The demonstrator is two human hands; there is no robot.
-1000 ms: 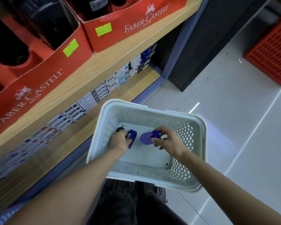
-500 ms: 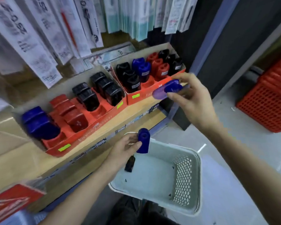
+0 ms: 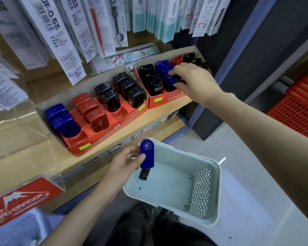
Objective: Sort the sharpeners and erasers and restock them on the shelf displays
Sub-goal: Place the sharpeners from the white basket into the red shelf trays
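My right hand [image 3: 192,80] grips a blue sharpener [image 3: 172,81] and has it down in the blue row of the right red display box [image 3: 169,100], beside black sharpeners [image 3: 152,79]. My left hand [image 3: 124,164] pinches a second blue sharpener [image 3: 147,154] upright over the near rim of the white basket [image 3: 208,197]. A small black item [image 3: 144,174] lies on the basket floor, partly behind that sharpener. The left red display box [image 3: 100,139] holds blue, red and black sharpeners in rows.
Hanging pen packs [image 3: 64,32] crowd the space above the shelf. A red eraser box [image 3: 20,197] under a clear cover sits at the lower left. A red mesh crate [image 3: 299,110] stands on the floor at the right, past a dark upright panel [image 3: 238,68].
The view swung up from the basket to the shelf. My right hand carried its blue sharpener from the basket into the right display box. My left hand lifted its sharpener above the basket rim.
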